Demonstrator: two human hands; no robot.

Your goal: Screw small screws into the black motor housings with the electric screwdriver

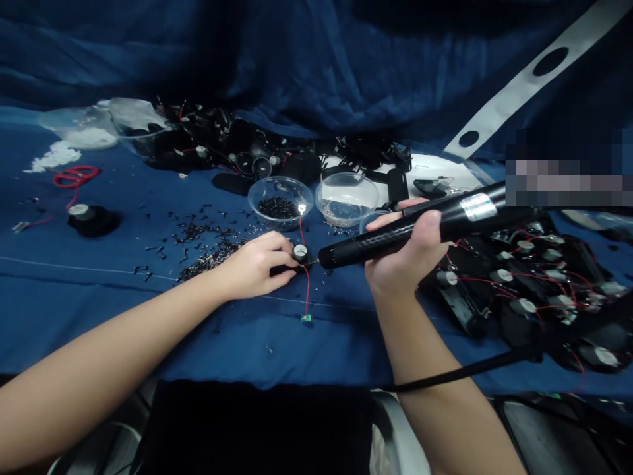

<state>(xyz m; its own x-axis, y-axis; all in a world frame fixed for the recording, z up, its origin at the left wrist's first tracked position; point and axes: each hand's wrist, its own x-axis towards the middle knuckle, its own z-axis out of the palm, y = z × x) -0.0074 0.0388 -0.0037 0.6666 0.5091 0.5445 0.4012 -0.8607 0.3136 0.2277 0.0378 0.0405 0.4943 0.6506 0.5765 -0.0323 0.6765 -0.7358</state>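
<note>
Left grip: nearly closed, pinching the black part beside the white-topped cylinder – contact partly hidden.
Right grip: wrapped round the driver, thumb along its side.
Black part: on or just over the bench, nearer the person than the two tubs; can't tell if it's touching cloth.
Bit: tip at the part's right end; can't tell if it's seated in a screw.
Driving: looks like screw work – brace the part flat, line bit with screw, press lightly, stop when snug.
Red wire: hangs close by; keep it off the bit.
Left fingers: best clear of the slip path.
</note>
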